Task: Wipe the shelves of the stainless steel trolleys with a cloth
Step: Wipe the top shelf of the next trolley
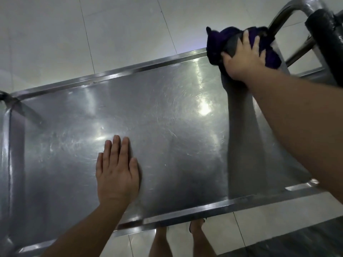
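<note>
The top shelf of a stainless steel trolley (167, 112) fills the view, scratched and shiny with a raised rim. My right hand (243, 60) presses a dark purple and black cloth (217, 45) onto the shelf's far right corner, beside the trolley's handle post. The cloth bunches up around and beyond my fingers. My left hand (117, 171) lies flat, palm down, fingers together, on the near middle of the shelf and holds nothing.
The trolley's curved steel handle (289, 13) with a black wrapped grip (326, 43) rises at the upper right. Pale floor tiles (111, 34) lie beyond the shelf. My bare legs and feet (196, 238) stand below the near rim, next to a dark mat (297, 238).
</note>
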Demonstrator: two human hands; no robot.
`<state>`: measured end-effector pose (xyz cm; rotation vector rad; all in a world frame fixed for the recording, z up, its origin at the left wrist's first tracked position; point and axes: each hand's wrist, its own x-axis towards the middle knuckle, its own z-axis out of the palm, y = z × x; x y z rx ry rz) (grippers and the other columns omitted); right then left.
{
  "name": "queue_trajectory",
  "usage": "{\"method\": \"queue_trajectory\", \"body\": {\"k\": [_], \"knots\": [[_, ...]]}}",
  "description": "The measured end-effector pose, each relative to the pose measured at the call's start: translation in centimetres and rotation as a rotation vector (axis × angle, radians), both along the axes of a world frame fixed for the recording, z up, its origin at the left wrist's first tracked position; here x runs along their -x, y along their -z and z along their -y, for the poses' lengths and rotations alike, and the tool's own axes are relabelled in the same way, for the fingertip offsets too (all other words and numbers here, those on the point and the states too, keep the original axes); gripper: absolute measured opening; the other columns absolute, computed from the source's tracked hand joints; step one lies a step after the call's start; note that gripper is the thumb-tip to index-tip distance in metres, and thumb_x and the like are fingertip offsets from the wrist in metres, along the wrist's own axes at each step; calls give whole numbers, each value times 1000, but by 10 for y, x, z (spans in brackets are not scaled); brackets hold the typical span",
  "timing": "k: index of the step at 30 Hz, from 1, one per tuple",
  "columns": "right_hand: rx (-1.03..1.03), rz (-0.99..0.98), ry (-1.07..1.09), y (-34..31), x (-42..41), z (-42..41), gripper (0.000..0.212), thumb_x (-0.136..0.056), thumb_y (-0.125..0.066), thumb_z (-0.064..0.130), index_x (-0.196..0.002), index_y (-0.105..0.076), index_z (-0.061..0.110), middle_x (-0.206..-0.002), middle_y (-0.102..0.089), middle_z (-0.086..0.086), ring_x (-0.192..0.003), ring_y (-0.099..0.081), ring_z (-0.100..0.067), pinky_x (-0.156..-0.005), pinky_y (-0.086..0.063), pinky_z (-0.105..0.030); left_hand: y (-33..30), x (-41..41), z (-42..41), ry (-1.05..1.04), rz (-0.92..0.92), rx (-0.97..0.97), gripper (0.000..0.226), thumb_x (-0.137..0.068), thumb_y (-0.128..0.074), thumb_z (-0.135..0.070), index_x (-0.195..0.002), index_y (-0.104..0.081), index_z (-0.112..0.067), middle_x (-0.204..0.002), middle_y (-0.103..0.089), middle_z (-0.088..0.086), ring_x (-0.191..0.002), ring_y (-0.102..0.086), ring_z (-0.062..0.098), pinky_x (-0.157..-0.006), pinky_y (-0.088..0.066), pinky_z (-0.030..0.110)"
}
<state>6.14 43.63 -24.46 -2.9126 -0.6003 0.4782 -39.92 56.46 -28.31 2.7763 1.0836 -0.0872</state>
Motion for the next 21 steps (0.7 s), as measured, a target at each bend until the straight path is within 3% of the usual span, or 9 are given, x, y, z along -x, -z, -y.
{"method": "queue_trajectory", "body": {"k": [5, 9, 13, 15, 18, 21], "knots": [[-14, -12, -222, -1, 18, 12, 72, -99, -30, 60, -162, -12, 30, -171, 1, 7, -157, 2, -30, -124, -5, -57, 1, 1, -4, -28, 9, -2, 64, -108, -22, -45, -169, -12, -28, -177, -6, -4, -162, 5, 12, -130, 3, 38], [-35, -18, -330, -5, 118, 121, 73, -94, -35, 56, -158, -29, 23, -168, -21, 6, -154, -18, -27, -121, -22, -57, -1, -1, -1, -40, 25, 15, 65, -107, -25, -44, -169, -14, -28, -177, -8, -3, -162, 4, 12, -131, 0, 41], [33, -114, -477, -12, 242, 246, 65, -95, -36, 55, -157, -33, 34, -169, -14, 17, -157, -8, -14, -121, -22, -49, -4, -2, -1, -46, 23, 36, 65, -107, -24, -45, -169, -13, -28, -177, -5, -4, -162, 6, 12, -131, -1, 43], [68, -129, -527, -16, 275, 279, 67, -91, -43, 53, -154, -34, 31, -168, -17, 19, -156, -9, -12, -118, -22, -45, -3, -1, 0, -39, 24, 36, 65, -107, -24, -44, -169, -12, -28, -177, -4, -4, -162, 6, 12, -131, -1, 44], [75, -114, -550, -17, 283, 277, 72, -90, -46, 52, -157, -25, 36, -166, -26, 12, -156, -15, -17, -117, -23, -47, -2, 0, -1, -34, 28, 20, 65, -108, -25, -44, -169, -11, -29, -177, -4, -4, -162, 5, 13, -130, 1, 40], [60, -65, -562, -11, 260, 226, 74, -95, -36, 57, -161, -5, 41, -170, -13, 12, -157, -6, -20, -122, -16, -47, 0, 0, -4, -20, 18, -1, 65, -108, -23, -45, -169, -9, -28, -177, -3, -3, -163, 4, 15, -130, 4, 37]]}}
